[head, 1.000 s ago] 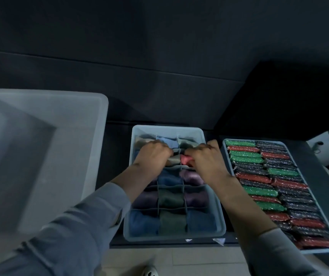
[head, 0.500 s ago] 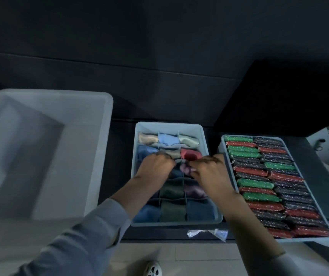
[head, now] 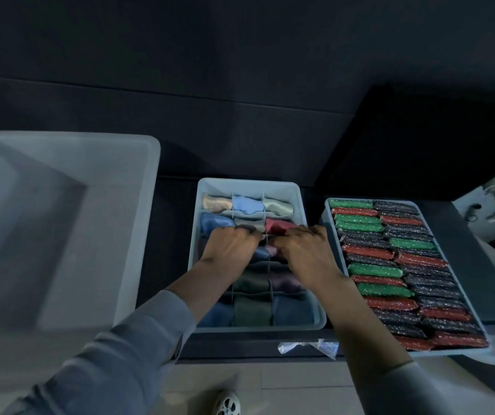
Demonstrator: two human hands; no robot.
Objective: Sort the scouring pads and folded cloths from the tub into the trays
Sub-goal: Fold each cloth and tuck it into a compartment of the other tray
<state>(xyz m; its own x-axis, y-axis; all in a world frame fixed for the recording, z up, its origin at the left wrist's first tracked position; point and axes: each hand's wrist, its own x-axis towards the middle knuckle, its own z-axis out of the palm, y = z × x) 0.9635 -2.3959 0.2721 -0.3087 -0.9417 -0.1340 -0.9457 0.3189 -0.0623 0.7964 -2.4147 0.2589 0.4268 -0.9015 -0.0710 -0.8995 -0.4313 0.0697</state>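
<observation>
Both hands have shifted nearer, from the red cloth [head: 279, 226] to the next row of the divided tray [head: 247, 184]. The left hand [head: 229, 247] and right hand [head: 303, 250] curl down over a cloth there; the actual grip is hidden. The tub [head: 138, 145] on the left looks empty, so sorting seems nearly finished.

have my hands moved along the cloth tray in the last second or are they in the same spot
Yes. Both the left hand and right hand came nearer you along the divided tray, uncovering the red cloth.
</observation>
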